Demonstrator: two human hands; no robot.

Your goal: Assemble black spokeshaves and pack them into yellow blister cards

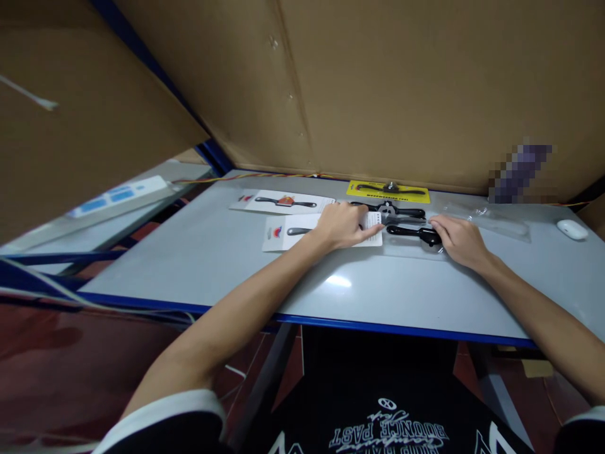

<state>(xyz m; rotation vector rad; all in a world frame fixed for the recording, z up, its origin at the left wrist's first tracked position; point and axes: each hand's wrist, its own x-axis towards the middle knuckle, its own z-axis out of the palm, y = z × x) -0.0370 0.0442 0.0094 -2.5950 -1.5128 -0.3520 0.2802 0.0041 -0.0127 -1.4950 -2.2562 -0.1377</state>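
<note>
My left hand [344, 225] lies over the right part of a white backing card [326, 221] printed with a spokeshave. Its fingers are curled over the card and its thumb reaches to the card's right edge. My right hand [457, 239] pinches the right side of a clear plastic blister [439, 248]. Inside that blister is a black spokeshave [404, 231], its right end covered by my fingers. Just behind it lies another black spokeshave [411, 213]. A second white card [297, 202] with a spokeshave picture rests farther left, and a yellow card [368, 190] with a spokeshave lies at the back.
The grey table [189, 252] has a blue front edge. Clear plastic packaging [501, 224] lies at the right, near a white rounded case [572, 229]. Cardboard walls [401, 82] stand behind and left. A power strip [113, 197] sits on the left surface, with a cable running along the back.
</note>
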